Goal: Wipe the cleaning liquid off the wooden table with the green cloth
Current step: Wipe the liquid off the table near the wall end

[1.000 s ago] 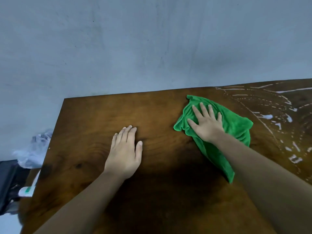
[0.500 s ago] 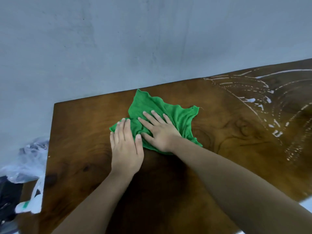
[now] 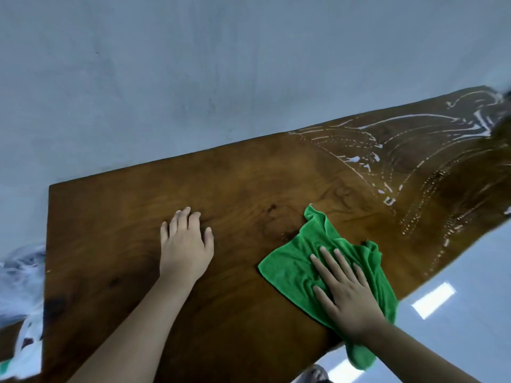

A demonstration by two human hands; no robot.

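The brown wooden table (image 3: 110,217) runs from lower left to upper right. White streaks and droplets of cleaning liquid (image 3: 387,150) cover its far right part. The green cloth (image 3: 293,269) lies crumpled near the table's front edge, and one corner hangs over that edge. My right hand (image 3: 345,294) presses flat on the cloth with its fingers spread. My left hand (image 3: 185,244) rests flat on bare wood to the left of the cloth, apart from it and holding nothing. The wood around both hands looks dry.
A grey wall stands right behind the table. White plastic bags (image 3: 19,272) lie beside the table's left edge. Glossy pale floor (image 3: 470,299) shows past the front right edge, and part of a shoe (image 3: 315,375) is at the bottom.
My right hand has dragged the cloth from beside my left hand to the right and toward the front edge. My left hand stayed flat on the wood. The view tilted and shifted.
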